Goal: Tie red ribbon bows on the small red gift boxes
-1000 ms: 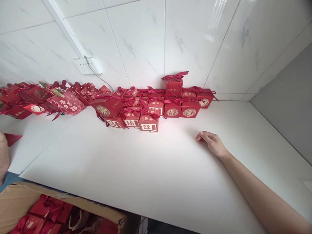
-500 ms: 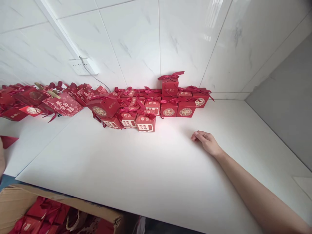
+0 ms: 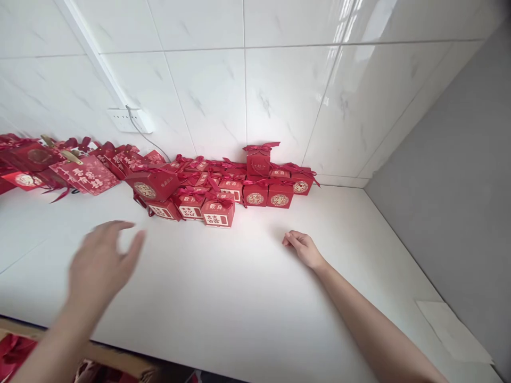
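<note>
My left hand [image 3: 100, 261] is above the white tabletop [image 3: 223, 287], slightly blurred, thumb and fingers apart and nothing between them. Closest to it are red gift boxes with ribbon bows, among them a tilted box [image 3: 154, 183] lying on top of the front row. On the right, my right hand [image 3: 302, 249] rests on the tabletop with fingers curled in and no object showing in them. Beyond it stand red boxes with round gold emblems [image 3: 280, 197]. A single red box [image 3: 258, 161] sits on top of the back rows.
More red boxes and a patterned red bag [image 3: 90, 174] crowd the left back. A cardboard carton [image 3: 120, 357] with red items is below the front edge. A socket [image 3: 130, 121] with a grey cable is on the tiled wall. A pale sheet [image 3: 451, 330] lies at the right.
My left hand has come into view from the left edge, no longer near the red piece seen there. The view has shifted; my right hand keeps its curled pose on the table.
</note>
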`<state>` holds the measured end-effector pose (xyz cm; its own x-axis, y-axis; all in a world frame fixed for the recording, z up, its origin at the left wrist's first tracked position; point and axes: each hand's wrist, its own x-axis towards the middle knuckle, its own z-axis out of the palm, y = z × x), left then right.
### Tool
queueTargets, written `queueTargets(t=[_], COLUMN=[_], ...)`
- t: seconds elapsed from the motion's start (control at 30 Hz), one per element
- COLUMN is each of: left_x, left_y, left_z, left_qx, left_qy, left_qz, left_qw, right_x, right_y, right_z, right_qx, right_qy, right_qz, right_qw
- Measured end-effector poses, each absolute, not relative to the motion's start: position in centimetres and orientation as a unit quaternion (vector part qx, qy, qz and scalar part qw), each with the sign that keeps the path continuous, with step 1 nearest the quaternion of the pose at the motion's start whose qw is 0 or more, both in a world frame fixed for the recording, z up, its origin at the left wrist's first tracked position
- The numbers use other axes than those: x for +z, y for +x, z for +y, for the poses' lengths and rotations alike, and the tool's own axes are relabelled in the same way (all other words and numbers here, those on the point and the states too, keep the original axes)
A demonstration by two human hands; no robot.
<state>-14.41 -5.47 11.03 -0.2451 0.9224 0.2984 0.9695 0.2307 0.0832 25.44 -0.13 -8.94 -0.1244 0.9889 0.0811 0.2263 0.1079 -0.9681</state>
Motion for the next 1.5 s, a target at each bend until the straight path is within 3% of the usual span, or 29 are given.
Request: queueTargets(t=[0.1, 0.3, 0.67, 0.77, 0.9, 0.97, 1.13, 1.3, 1.5], left_x=[9.7, 6.6, 5.8, 6.7, 7.8, 8.1, 9.8, 10.5, 8.4], left_y=[-9.2, -2.0, -0.9, -1.5, -2.5, -2.8, -3.1, -2.2, -1.0], left_z=[-1.5, 5.9, 5.0, 3.6, 2.3, 1.8, 0.9, 1.4, 3.2], left_qx=[-0.020, 0.027, -0.030, -0.037, -0.060, -0.081, -0.087, -0.084, -0.040], left_qy=[-0.664, -0.589, -0.600, -0.684, -0.766, -0.764, -0.786, -0.795, -0.785], left_qz=[-0.744, -0.807, -0.798, -0.711, -0.505, -0.461, -0.466, -0.468, -0.515], left_qw=[0.078, 0.019, -0.059, -0.160, -0.394, -0.444, -0.396, -0.378, -0.342], right_x=[-8.9, -9.2, -8.9, -8.9, -8.9, -8.9, -7.4, -1.8, 5.3], right_y=[25.5, 25.3, 25.1, 25.2, 25.2, 25.1, 25.2, 26.0, 25.0], right_z=[-0.1, 0.5, 0.6, 0.7, 0.6, 0.4, 0.4, 0.8, -1.2], right_qx=[0.446, 0.450, 0.465, 0.471, 0.479, 0.483, 0.485, 0.473, 0.462], right_qy=[-0.496, -0.489, -0.483, -0.481, -0.474, -0.469, -0.465, -0.460, -0.491], right_qz=[-0.607, -0.610, -0.603, -0.596, -0.581, -0.573, -0.550, -0.555, -0.662], right_qw=[0.432, 0.432, 0.432, 0.438, 0.457, 0.468, 0.496, 0.507, 0.327])
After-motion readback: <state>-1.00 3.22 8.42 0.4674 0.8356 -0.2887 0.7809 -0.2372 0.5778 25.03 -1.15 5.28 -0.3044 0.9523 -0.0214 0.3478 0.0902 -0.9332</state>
